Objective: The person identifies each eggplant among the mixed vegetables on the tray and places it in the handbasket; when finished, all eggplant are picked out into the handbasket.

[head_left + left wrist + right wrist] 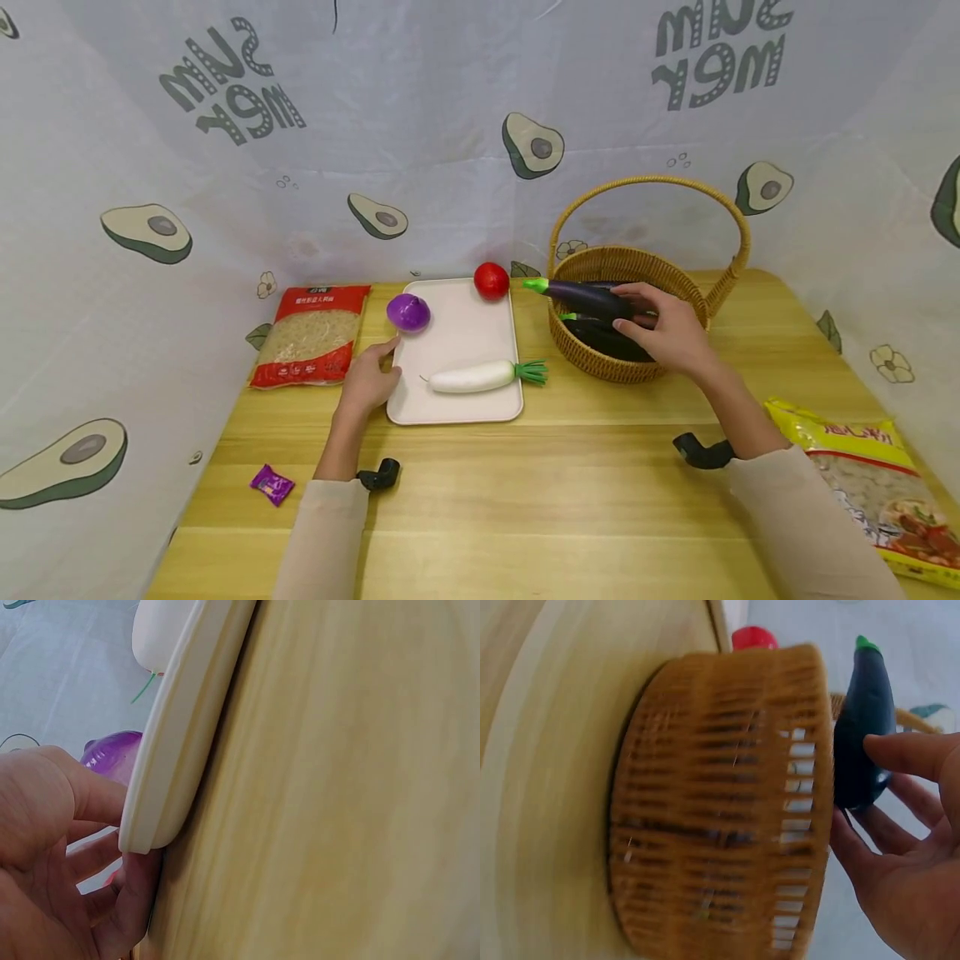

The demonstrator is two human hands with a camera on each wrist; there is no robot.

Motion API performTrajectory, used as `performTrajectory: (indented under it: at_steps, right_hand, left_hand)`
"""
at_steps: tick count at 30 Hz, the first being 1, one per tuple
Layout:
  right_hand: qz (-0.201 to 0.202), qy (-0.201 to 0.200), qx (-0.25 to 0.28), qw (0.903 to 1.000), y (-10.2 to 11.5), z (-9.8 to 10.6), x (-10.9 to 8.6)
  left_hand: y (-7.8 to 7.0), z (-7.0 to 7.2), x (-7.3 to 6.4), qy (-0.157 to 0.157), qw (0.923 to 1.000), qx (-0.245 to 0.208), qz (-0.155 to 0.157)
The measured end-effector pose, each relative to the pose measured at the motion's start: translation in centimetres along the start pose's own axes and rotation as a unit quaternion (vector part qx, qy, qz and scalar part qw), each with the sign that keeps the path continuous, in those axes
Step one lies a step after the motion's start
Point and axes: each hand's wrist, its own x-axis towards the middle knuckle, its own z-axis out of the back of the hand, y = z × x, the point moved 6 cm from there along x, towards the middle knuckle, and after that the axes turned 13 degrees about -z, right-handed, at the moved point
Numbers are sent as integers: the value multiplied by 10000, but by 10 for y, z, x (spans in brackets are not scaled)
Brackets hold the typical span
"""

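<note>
My right hand pinches a dark purple eggplant by its thick end, thumb on one side and fingers on the other. The eggplant's green tip points left, over the rim of the wicker basket. More eggplants lie inside that basket. My left hand holds the left edge of a white tray; in the left wrist view its fingers wrap the tray's rim. On the tray are a purple onion, a red tomato and a white radish with green leaves overhanging the right edge.
A red pasta bag lies left of the tray. Nearer the front left is a small purple wrapped candy. A yellow food bag lies at the right edge beside my forearm. The basket's tall handle arches above it, before the hanging cloth.
</note>
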Motion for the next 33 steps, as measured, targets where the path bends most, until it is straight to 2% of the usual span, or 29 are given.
performTrajectory:
  at_steps: [7,14,20,25,28,33]
  right_hand:
    - [39,50,-223,9997,-23,15,-6]
    - [-95,110,-524,9985,-41,24,-7]
    - [151,129,-955,9952,-45,27,-5]
    - [322,234,-1563,9869,-48,23,-1]
    - [299,315,-1710,9843,-50,21,2]
    - [306,356,-1673,9848,-50,19,4]
  left_hand:
    - [2,0,-1,-6,10000,-8,64]
    - [2,0,-1,-20,10000,12,70]
    - [2,0,-1,-6,9999,-20,109]
    - [2,0,-1,15,10000,-3,88]
    - [2,1,0,17,10000,8,81]
    - [2,1,1,8,9999,-1,115]
